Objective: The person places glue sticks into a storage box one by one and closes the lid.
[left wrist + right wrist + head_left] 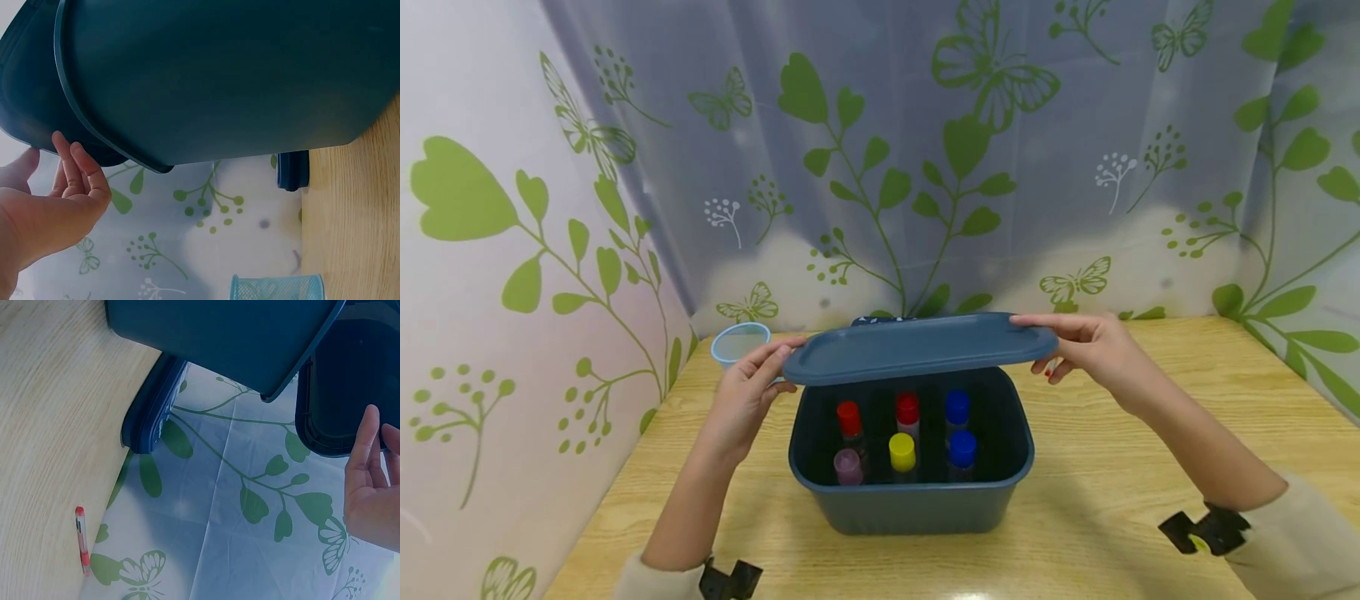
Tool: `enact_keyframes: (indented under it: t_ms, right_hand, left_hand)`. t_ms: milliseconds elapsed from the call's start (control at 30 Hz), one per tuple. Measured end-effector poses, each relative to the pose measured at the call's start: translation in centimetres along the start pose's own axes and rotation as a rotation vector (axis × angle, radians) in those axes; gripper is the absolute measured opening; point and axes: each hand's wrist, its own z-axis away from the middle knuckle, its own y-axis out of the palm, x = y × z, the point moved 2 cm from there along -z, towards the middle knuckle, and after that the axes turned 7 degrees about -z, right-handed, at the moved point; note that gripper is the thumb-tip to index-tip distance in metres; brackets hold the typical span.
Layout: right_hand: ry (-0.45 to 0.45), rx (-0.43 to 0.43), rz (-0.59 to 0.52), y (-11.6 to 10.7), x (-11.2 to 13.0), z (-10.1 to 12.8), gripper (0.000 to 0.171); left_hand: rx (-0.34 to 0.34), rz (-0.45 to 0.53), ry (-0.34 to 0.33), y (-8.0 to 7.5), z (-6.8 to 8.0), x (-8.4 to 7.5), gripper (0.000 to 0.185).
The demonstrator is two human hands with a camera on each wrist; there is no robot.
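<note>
A dark blue-green plastic lid (917, 346) is tilted above the back of the matching storage bin (917, 510). My left hand (751, 392) grips the lid's left end between thumb and fingers. At the other end, my right hand (1101, 354) holds the lid's edge the same way. Inside the bin stand several small bottles: two with red caps (848, 417), two with blue caps (962, 448), one with a yellow cap (902, 452) and one with a pale purple top (848, 467). The left wrist view shows the left fingers (87, 169) under the lid.
A light blue mesh basket (724, 354) stands at the back left of the wooden table (1120, 467). Behind the bin lies a dark blue case (153, 409), mostly hidden in the head view. A red-and-clear pen (82, 540) lies near the table's back edge, by the patterned curtain.
</note>
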Motion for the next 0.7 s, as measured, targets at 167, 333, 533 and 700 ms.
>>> enact_keyframes:
  t_ms: [167, 333, 533, 700]
  right_hand:
    - [0.009, 0.000, 0.023, 0.19, -0.25, 0.10, 0.028]
    - [0.043, 0.008, 0.038, 0.41, -0.51, 0.31, 0.029]
    - [0.041, 0.022, 0.024, 0.60, -0.61, 0.34, 0.034]
    - [0.043, 0.013, 0.002, 0.68, -0.71, 0.23, 0.032]
  left_hand:
    - [-0.001, -0.037, -0.018, 0.05, 0.18, -0.14, 0.030]
    - [-0.012, -0.071, -0.033, 0.04, 0.29, -0.23, 0.030]
    - [-0.017, -0.108, -0.046, -0.02, 0.37, -0.14, 0.030]
    - [-0.012, -0.154, -0.056, -0.09, 0.46, -0.04, 0.029]
